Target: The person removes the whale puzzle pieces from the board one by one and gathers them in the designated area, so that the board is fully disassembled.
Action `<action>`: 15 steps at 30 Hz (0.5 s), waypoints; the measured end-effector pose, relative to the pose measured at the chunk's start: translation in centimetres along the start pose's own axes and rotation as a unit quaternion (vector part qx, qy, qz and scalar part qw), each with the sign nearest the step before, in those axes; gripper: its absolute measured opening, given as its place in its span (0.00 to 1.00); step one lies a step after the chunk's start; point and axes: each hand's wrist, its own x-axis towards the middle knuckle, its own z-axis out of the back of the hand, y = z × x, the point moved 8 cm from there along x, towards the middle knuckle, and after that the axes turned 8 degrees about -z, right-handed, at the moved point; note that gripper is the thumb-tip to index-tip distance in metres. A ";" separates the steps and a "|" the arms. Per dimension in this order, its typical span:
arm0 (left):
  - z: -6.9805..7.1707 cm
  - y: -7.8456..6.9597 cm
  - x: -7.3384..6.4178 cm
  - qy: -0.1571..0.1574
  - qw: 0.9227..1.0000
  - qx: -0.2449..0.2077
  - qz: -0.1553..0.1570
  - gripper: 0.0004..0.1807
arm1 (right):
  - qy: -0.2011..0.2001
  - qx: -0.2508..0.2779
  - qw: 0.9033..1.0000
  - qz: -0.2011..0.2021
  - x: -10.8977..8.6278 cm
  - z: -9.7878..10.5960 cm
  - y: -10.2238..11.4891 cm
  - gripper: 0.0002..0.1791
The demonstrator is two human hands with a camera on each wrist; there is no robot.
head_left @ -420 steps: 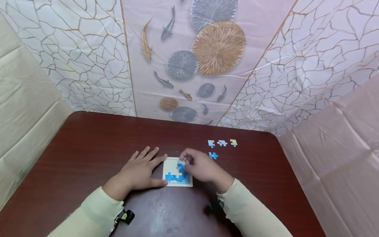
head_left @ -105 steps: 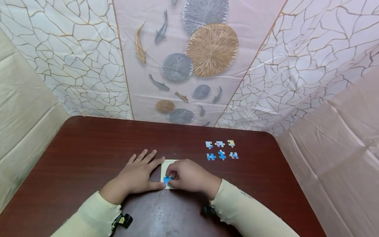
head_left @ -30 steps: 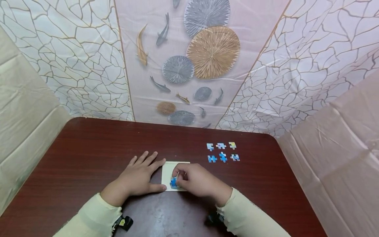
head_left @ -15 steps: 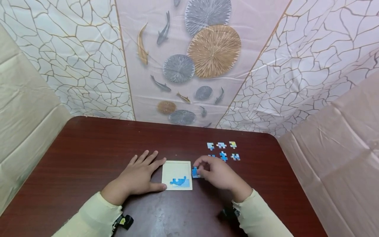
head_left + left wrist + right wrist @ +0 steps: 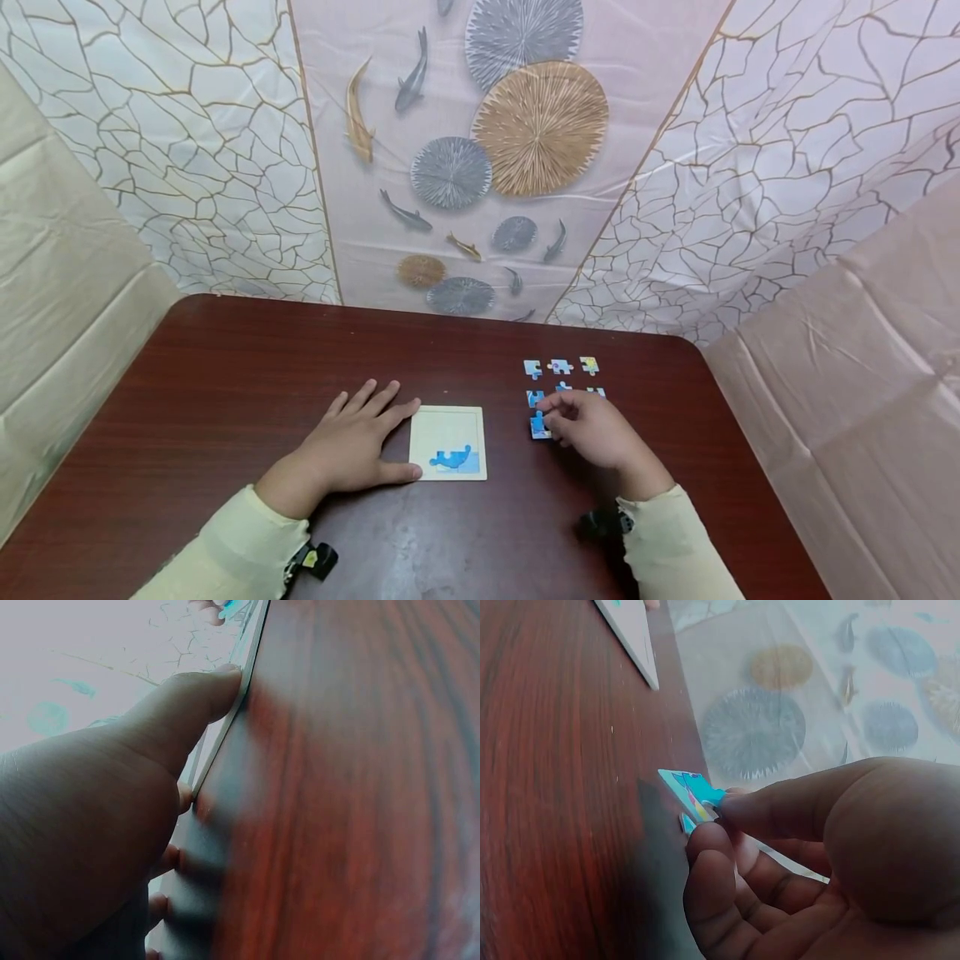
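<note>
A square cream puzzle tray [image 5: 446, 425] lies on the table. Two joined blue puzzle pieces [image 5: 457, 460] sit in its lower right corner. My left hand [image 5: 337, 446] lies spread flat beside the tray, thumb and index fingertip at its left edge; in the left wrist view the thumb [image 5: 217, 690] rests on that edge. Right of the tray, my right hand [image 5: 596, 425] pinches a blue puzzle piece [image 5: 538, 427] between thumb and fingers. The right wrist view shows this piece [image 5: 690, 791] tilted above the table, with blue, white and yellow print.
Beyond my right hand lie loose puzzle pieces in two rows. The far row holds a pale blue piece [image 5: 532, 367], a white-blue piece [image 5: 560, 367] and a yellow piece [image 5: 589, 365]. My fingers partly cover the nearer row. A patterned cloth [image 5: 450, 233] hangs behind the table.
My right hand has lifted a blue corner piece out of the tray and carried it right, close to the loose pieces. Earlier, more pieces left the tray for the rows. The left hand stays put.
</note>
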 end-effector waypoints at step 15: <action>-0.3 0.4 0.2 0.008 1.000 -0.007 0.004 0.55 | -0.013 -0.042 0.999 -0.023 0.0 -0.2 -0.5 0.11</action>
